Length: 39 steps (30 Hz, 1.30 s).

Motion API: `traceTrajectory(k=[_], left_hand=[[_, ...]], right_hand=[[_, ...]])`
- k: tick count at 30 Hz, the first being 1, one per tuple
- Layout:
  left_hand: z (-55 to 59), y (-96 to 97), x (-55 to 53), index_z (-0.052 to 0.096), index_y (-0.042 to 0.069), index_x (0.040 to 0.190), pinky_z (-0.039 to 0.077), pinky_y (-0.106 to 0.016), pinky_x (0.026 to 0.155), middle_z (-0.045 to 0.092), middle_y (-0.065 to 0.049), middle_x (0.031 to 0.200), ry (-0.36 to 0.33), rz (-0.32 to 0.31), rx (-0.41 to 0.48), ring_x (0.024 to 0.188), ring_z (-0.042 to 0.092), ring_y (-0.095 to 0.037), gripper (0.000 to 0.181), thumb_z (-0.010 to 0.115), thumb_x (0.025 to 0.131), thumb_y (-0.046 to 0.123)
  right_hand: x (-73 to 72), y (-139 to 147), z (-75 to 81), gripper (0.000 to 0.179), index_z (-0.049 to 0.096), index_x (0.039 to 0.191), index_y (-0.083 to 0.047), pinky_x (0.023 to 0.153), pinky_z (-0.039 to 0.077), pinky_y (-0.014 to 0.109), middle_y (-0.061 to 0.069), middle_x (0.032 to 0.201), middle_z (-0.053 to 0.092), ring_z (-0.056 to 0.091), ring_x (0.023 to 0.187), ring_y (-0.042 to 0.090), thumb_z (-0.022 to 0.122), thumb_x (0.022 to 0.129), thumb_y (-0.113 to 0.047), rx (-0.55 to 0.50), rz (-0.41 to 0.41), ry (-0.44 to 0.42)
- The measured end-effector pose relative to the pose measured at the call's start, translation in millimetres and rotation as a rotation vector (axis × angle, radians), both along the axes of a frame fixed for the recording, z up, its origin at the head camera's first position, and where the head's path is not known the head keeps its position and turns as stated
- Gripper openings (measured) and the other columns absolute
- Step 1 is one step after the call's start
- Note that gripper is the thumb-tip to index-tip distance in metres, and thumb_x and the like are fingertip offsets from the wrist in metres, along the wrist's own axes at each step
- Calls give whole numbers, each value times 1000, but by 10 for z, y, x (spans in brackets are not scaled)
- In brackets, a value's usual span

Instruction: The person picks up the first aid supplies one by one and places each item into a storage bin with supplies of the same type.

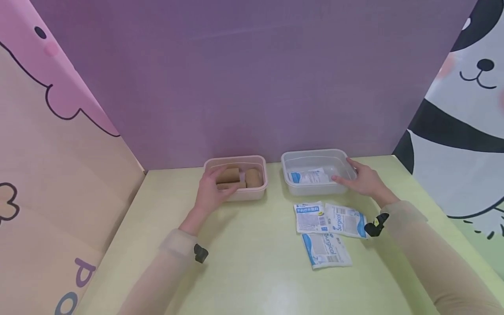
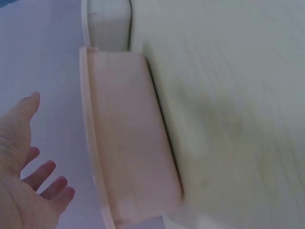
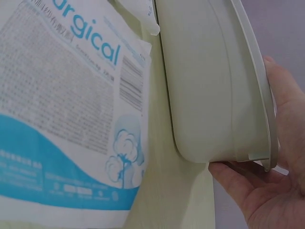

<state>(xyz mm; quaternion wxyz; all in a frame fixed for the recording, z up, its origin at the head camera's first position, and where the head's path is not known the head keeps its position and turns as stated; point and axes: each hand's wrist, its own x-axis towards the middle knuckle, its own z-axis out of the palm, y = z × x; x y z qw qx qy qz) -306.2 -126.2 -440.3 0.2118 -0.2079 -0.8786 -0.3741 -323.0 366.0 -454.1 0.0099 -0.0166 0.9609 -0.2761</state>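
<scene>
My left hand [image 1: 210, 190] is over the left end of a pink plastic bin [image 1: 256, 194], its fingers spread and relaxed. In the left wrist view the same hand [image 2: 28, 176] holds nothing. Several brown pieces [image 1: 253, 178] lie inside that bin, partly covered by the hand; their kind is unclear. At the right end of a white plastic bin [image 1: 311, 189], my right hand [image 1: 366, 179] grips the rim, thumb on one side and fingers on the other. A blue-and-white packet [image 1: 313, 176] lies in the white bin.
On the table [image 1: 252, 271], in front of the white bin, lie a surgical dressing packet [image 1: 311, 218], a second packet [image 1: 344, 220] beside it and a third packet [image 1: 327, 250] nearer. A purple panel [image 1: 252, 87] rises behind both bins.
</scene>
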Motion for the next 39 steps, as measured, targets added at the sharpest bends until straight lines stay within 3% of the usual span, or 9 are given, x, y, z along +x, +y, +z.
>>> traceTrajectory(k=[6,11,16,17,21,23,24,30,39], left_hand=[[141,282,65,70,3,136,53,-55,108,76,-17,130,25,-76,15,120,70,-37,59,91,85,23],[177,534,146,68,4,140,62,-49,96,75,-18,130,-86,-150,77,112,73,-36,61,90,86,20],[114,794,230,65,4,144,59,-51,103,71,-19,136,-206,-183,133,123,70,-40,66,90,86,22],[93,845,249,64,4,145,55,-52,111,70,-18,137,-218,-186,129,123,70,-39,66,90,87,23],[28,1035,345,66,7,144,56,-50,110,72,-16,136,-226,-199,80,120,73,-36,63,89,89,27],[1,1123,385,68,5,141,57,-45,108,73,-15,137,-210,-223,63,121,73,-33,61,89,89,27],[-12,1167,404,68,5,140,62,-43,100,73,-15,137,-204,-239,53,121,72,-32,59,89,89,27],[-113,1386,504,70,6,139,61,-34,100,73,-9,140,-228,-313,-29,129,69,-26,57,87,90,32],[-273,1565,556,63,10,147,46,-36,121,65,-6,152,-334,-328,-128,145,58,-23,66,86,91,37]], right_hand=[[-1,-14,12,118,10,169,0,116,37,75,39,165,33,37,148,61,68,94,-70,-7,-4,-9],[-8,-7,25,119,10,169,1,117,36,75,39,165,31,35,149,61,67,94,-71,0,-6,-15],[-5,0,45,119,9,169,2,118,35,74,40,165,31,35,149,61,67,94,-71,-3,-4,-26],[-7,-2,42,119,10,169,2,118,35,74,40,165,31,35,149,61,67,94,-71,-1,-3,-25],[-3,-12,39,118,10,168,3,118,35,74,40,165,31,35,149,61,66,95,-70,0,3,-28],[3,-5,50,117,11,168,4,118,35,74,41,164,31,35,149,61,66,95,-70,7,6,-22],[9,0,58,117,11,168,4,118,35,74,41,164,31,36,149,61,66,95,-69,8,7,-19],[24,8,57,117,10,168,4,117,35,75,41,164,30,35,148,62,66,96,-69,16,7,-19],[14,-12,47,117,8,168,4,117,36,75,42,163,31,36,148,62,65,96,-69,14,18,-25]])
